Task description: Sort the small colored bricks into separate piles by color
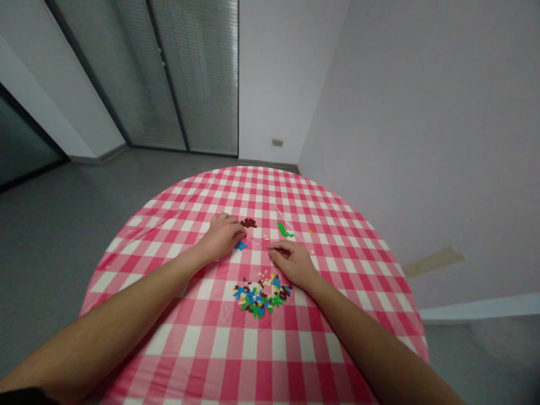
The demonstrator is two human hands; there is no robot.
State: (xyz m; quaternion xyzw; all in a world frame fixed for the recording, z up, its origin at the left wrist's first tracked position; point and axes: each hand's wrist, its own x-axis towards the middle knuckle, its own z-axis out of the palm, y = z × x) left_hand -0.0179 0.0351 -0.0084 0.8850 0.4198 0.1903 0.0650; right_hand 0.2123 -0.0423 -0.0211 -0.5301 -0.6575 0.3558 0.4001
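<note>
Seen from above, a person's two bare forearms reach in from the lower corners across a round tabletop covered by a pink-and-white checked cloth. A bit of dark sleeve shows at the bottom left.

In the middle of the near half lies a mixed pile of tiny pieces in blue, green, brown, yellow and cream, spread in a rough crescent with its open side facing away from the person. Farther off are smaller groups by colour: a brown cluster, a few blue pieces, a green group to the right, a few cream pieces between the hands, and one orange-yellow bit farther right.

The left hand is palm down, its fingers curled just above or at the blue pieces, with the brown cluster just beside the fingertips. Whether these fingers are pinched together, or hold anything, cannot be told.

The right hand rests beyond the pile's right side, near the cream pieces, with thumb and forefinger pointing left and their tips close to each other. Whether they meet, or grip a piece, is too small to tell.

Behind the tabletop stand glazed panels with blinds and a pale wall.
</note>
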